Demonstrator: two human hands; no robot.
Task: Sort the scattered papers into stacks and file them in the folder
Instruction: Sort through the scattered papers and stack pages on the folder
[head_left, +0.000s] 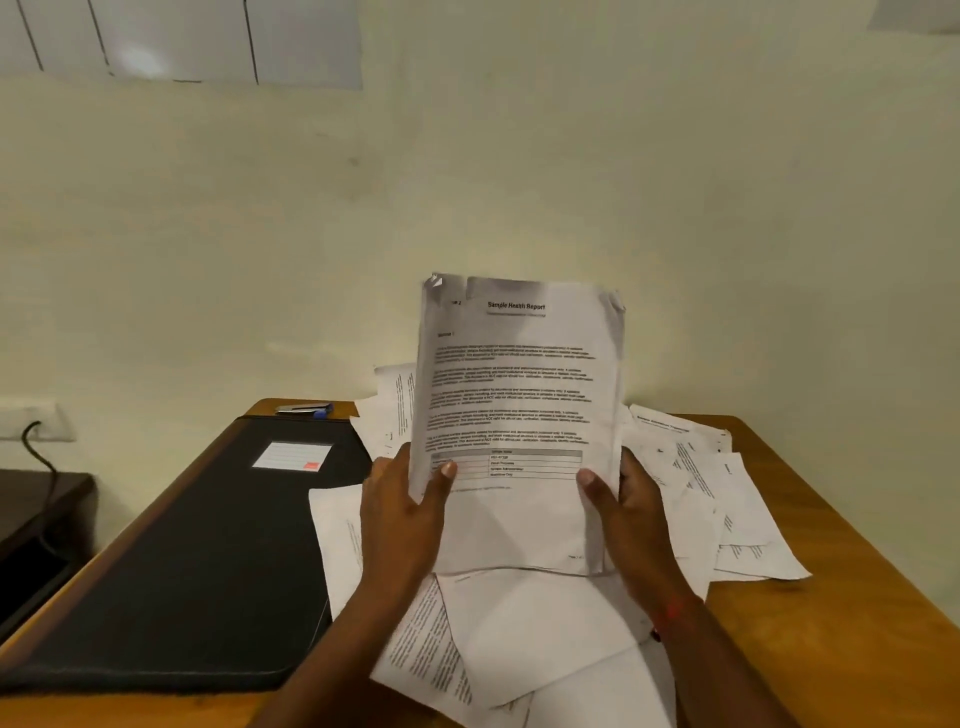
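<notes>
So, the left hand and right hand are each gripping a lower side edge of a thin stack of white printed sheets, thumbs pressing on the front page, holding it upright above loose white papers on the brown wooden table. The top page is showing the heading "Sample Health Report", and the closed black folder with its white label is lying just to the left.

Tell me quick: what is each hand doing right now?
Left hand: grips the paper stack at its left edge.
Right hand: grips the same stack at its right edge.
</notes>
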